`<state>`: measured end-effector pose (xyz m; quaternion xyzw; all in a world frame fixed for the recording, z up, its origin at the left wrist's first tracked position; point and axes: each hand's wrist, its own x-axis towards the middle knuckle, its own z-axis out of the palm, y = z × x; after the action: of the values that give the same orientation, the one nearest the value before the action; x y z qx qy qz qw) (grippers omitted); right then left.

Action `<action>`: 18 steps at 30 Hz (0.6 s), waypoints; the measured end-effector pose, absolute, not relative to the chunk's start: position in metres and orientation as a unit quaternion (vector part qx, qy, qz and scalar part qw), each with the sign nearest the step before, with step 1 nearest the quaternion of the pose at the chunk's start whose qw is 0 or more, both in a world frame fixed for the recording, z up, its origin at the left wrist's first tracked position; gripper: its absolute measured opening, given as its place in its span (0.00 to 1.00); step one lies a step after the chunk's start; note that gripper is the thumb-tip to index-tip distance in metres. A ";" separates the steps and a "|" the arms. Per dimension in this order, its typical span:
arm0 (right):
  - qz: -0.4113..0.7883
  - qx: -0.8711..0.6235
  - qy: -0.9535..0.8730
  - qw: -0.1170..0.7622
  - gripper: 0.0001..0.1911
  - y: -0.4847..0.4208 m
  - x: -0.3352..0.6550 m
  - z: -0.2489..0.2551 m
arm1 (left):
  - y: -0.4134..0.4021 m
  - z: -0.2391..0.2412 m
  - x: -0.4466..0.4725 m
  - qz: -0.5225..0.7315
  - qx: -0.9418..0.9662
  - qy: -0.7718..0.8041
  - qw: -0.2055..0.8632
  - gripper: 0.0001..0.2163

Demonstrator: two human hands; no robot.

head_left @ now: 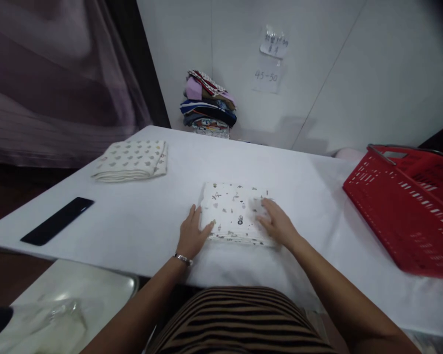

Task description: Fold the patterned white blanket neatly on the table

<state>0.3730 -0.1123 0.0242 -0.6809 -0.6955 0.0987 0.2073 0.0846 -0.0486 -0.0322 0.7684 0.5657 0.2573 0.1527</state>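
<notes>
A folded white cloth with small printed figures [232, 209] lies flat on the white table [140, 221] in front of me. My left hand [192, 233] rests at the cloth's left edge, fingers along its side and thumb on its front corner. My right hand [275, 221] lies flat on the cloth's right part, fingers stretched out and slightly blurred. Neither hand grips anything. A bracelet sits on my left wrist.
A second folded patterned cloth [133, 160] lies at the far left. A black flat object [57, 220] sits near the left edge. A red plastic basket [409, 201] stands at the right. A stack of folded clothes [208, 105] leans against the wall.
</notes>
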 end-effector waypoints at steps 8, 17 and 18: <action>0.196 -0.507 -0.837 0.065 0.34 -0.088 0.314 0.004 | -0.055 -0.044 0.076 0.270 0.783 0.547 0.123 0.29; 0.149 -0.493 -0.853 0.088 0.33 -0.041 0.294 0.027 | -0.057 -0.036 0.080 0.258 0.767 0.572 0.133 0.30; 0.136 -0.486 -0.858 0.093 0.33 -0.029 0.283 0.028 | -0.057 -0.036 0.080 0.256 0.766 0.575 0.133 0.30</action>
<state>0.2834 -0.0290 0.0280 -0.4862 -0.8582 0.1359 0.0927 0.0801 -0.0573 -0.0356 0.7660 0.5745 0.2555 0.1335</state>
